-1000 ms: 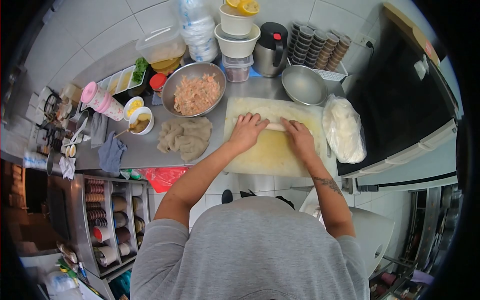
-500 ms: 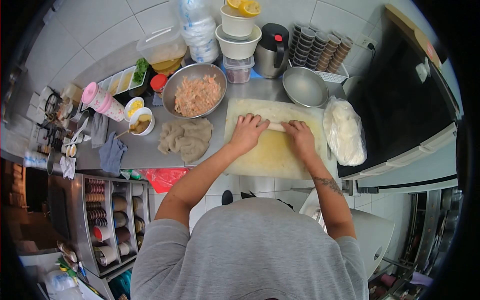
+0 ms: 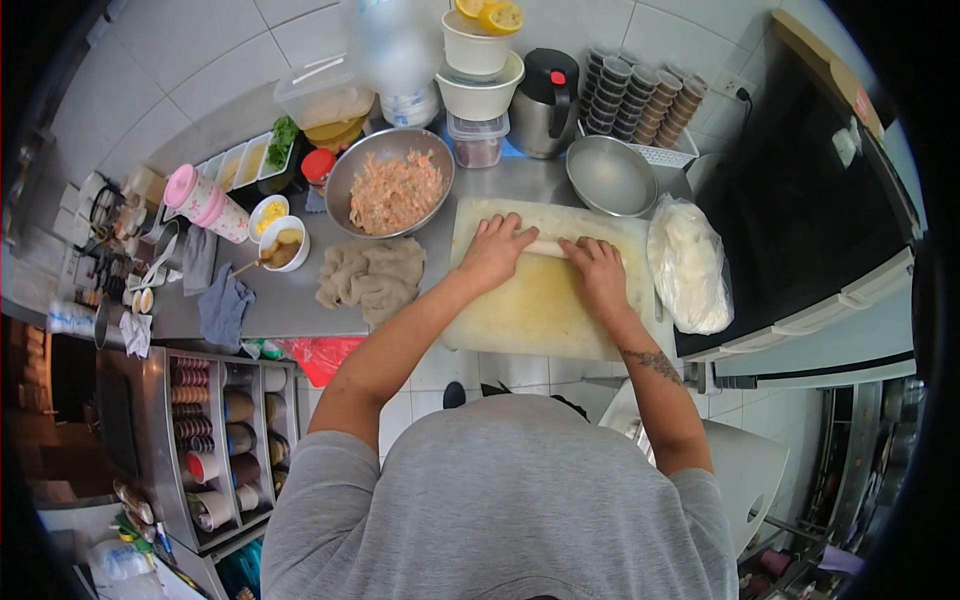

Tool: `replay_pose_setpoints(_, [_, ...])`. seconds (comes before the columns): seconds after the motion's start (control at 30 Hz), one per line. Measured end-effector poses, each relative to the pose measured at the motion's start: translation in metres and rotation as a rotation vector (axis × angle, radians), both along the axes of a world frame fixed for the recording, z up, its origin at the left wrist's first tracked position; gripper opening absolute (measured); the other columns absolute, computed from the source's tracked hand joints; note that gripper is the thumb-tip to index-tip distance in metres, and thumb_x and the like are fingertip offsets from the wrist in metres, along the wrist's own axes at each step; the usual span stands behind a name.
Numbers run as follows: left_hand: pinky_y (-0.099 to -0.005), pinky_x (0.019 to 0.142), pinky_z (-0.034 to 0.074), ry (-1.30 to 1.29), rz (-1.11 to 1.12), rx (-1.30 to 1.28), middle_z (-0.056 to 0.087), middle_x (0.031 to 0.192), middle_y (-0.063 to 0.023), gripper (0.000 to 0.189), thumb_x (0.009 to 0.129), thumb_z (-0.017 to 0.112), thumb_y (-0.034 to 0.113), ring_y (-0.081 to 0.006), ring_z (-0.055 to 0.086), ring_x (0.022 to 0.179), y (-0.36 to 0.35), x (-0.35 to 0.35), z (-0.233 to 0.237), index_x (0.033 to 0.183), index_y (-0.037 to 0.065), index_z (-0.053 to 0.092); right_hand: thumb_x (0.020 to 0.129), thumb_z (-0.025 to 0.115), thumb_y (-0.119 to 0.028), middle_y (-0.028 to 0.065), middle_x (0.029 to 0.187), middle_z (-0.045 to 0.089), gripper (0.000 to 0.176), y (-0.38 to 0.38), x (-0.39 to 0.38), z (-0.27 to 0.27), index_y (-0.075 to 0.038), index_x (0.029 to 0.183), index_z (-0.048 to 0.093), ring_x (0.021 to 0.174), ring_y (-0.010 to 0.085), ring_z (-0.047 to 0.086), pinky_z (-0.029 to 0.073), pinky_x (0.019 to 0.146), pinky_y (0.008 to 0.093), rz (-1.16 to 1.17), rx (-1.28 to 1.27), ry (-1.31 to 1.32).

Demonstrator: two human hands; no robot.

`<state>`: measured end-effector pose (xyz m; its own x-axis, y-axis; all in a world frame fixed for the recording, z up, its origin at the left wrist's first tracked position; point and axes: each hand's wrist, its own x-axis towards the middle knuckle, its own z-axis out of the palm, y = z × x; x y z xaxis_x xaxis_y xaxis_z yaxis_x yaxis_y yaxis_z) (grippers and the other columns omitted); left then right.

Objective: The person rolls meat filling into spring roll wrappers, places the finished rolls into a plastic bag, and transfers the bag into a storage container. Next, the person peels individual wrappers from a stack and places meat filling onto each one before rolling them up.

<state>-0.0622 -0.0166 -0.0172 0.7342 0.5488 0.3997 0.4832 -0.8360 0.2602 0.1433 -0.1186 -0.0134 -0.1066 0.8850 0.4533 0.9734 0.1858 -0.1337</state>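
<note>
Across the far half of the cutting board (image 3: 540,325) lies a pale roll (image 3: 547,248), set crosswise, with only its middle showing between the two hands. The left hand (image 3: 495,252) is pressed palm-down on the roll's left end, fingers spread and pointing to the far edge. The right hand (image 3: 598,270) lies flat over the right end in the same way. Neither hand is closed in a fist; both are laid open on the roll.

Beyond the fingertips only a narrow strip of board is bare before its far edge. Toward the person the board is bare and glistening all the way to its near edge, which sits at the front lip of the steel counter (image 3: 290,305).

On the left a crumpled brown cloth (image 3: 372,275) lies just beside the board's left edge. On the right a plastic bag of white sheets (image 3: 688,265) is against the right edge, with a black appliance (image 3: 800,220) close behind it.

Past the far left corner stands a steel bowl (image 3: 332,195) of pink-orange filling (image 3: 392,192). Past the far right corner is an empty steel bowl (image 3: 610,175), near the board. A dark jug (image 3: 545,100) stands between them, further back.

Left of the cloth the counter surface is bare as far as a blue rag (image 3: 222,308).
</note>
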Motion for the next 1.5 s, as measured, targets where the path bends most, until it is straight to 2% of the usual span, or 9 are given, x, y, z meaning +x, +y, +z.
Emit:
replay_pose_setpoints(0.17, [-0.0413, 0.083, 0.034, 0.003, 0.017, 0.120, 0.055, 0.101, -0.0075, 0.042, 0.076, 0.054, 0.002, -0.0274, 0.049, 0.098, -0.006, -0.003, -0.003, 0.117, 0.011, 0.062, 0.080, 0.058, -0.007, 0.0071, 0.109, 0.060, 0.042, 0.007, 0.007, 0.016, -0.017, 0.121, 0.062, 0.101, 0.0264, 0.056, 0.045, 0.089, 0.0382, 0.004, -0.264, 0.196])
replay_pose_setpoints(0.27, [-0.0411, 0.083, 0.034, 0.022, 0.007, 0.108, 0.055, 0.101, -0.0074, 0.041, 0.076, 0.054, 0.002, -0.0274, 0.049, 0.098, -0.002, -0.004, -0.001, 0.116, 0.011, 0.062, 0.078, 0.059, -0.006, 0.0071, 0.108, 0.060, 0.042, 0.005, -0.001, 0.009, -0.014, 0.119, 0.062, 0.100, 0.0263, 0.056, 0.045, 0.089, 0.0375, -0.071, 0.040, 0.278])
replay_pose_setpoints(0.37, [-0.0411, 0.083, 0.035, 0.051, 0.012, 0.107, 0.054, 0.101, -0.0077, 0.040, 0.076, 0.054, 0.002, -0.0274, 0.049, 0.098, 0.001, -0.002, 0.002, 0.115, 0.011, 0.063, 0.076, 0.059, -0.005, 0.0072, 0.106, 0.061, 0.042, 0.000, 0.005, -0.003, -0.011, 0.117, 0.063, 0.100, 0.0260, 0.056, 0.045, 0.089, 0.0376, 0.058, 0.130, -0.008])
replay_pose_setpoints(0.57, [-0.0415, 0.083, 0.036, 0.048, -0.011, -0.030, 0.054, 0.101, -0.0076, 0.038, 0.077, 0.053, 0.001, -0.0279, 0.050, 0.100, 0.015, 0.002, 0.000, 0.112, 0.012, 0.063, 0.075, 0.058, -0.003, 0.0065, 0.103, 0.060, 0.041, 0.006, 0.007, 0.008, -0.009, 0.115, 0.064, 0.098, 0.0257, 0.056, 0.045, 0.088, 0.0377, 0.059, 0.060, 0.014])
replay_pose_setpoints(0.87, [-0.0425, 0.083, 0.036, 0.022, 0.012, 0.228, 0.055, 0.099, -0.0071, 0.038, 0.076, 0.054, 0.004, -0.0263, 0.051, 0.098, 0.012, -0.002, -0.009, 0.112, 0.014, 0.063, 0.075, 0.056, -0.001, 0.0061, 0.104, 0.060, 0.041, 0.020, 0.018, 0.008, -0.008, 0.114, 0.064, 0.099, 0.0259, 0.056, 0.045, 0.089, 0.0373, 0.064, -0.110, 0.092])
replay_pose_setpoints(0.97, [-0.0424, 0.084, 0.036, 0.066, 0.015, 0.195, 0.056, 0.097, -0.0070, 0.038, 0.077, 0.054, 0.005, -0.0265, 0.052, 0.098, 0.014, 0.001, -0.004, 0.113, 0.013, 0.063, 0.076, 0.055, -0.002, 0.0070, 0.107, 0.060, 0.042, 0.022, 0.007, 0.006, -0.008, 0.117, 0.062, 0.102, 0.0262, 0.055, 0.044, 0.092, 0.0372, 0.082, 0.128, -0.045])
replay_pose_setpoints(1.17, [-0.0419, 0.085, 0.037, 0.072, -0.022, 0.010, 0.055, 0.102, -0.0082, 0.039, 0.077, 0.055, 0.005, -0.0275, 0.051, 0.099, 0.030, 0.004, -0.003, 0.114, 0.012, 0.062, 0.077, 0.055, -0.005, 0.0072, 0.111, 0.059, 0.043, 0.023, -0.002, 0.001, -0.009, 0.119, 0.061, 0.104, 0.0262, 0.055, 0.043, 0.094, 0.0392, 0.073, 0.067, -0.043])
replay_pose_setpoints(1.37, [-0.0421, 0.084, 0.036, 0.059, 0.017, 0.182, 0.054, 0.103, -0.0072, 0.036, 0.076, 0.055, 0.005, -0.0274, 0.050, 0.101, 0.017, 0.002, 0.004, 0.111, 0.011, 0.061, 0.076, 0.054, -0.002, 0.0080, 0.112, 0.059, 0.043, 0.036, 0.007, 0.006, -0.008, 0.118, 0.062, 0.105, 0.0275, 0.054, 0.043, 0.093, 0.0395, 0.067, -0.125, 0.063])
replay_pose_setpoints(1.5, [-0.0422, 0.084, 0.035, 0.008, -0.012, 0.209, 0.055, 0.102, -0.0074, 0.033, 0.075, 0.055, 0.004, -0.0274, 0.050, 0.100, 0.022, 0.004, -0.005, 0.108, 0.010, 0.061, 0.076, 0.054, -0.001, 0.0087, 0.112, 0.058, 0.044, 0.042, 0.003, 0.005, -0.007, 0.119, 0.061, 0.106, 0.0280, 0.054, 0.042, 0.094, 0.0396, 0.068, -0.025, 0.042])
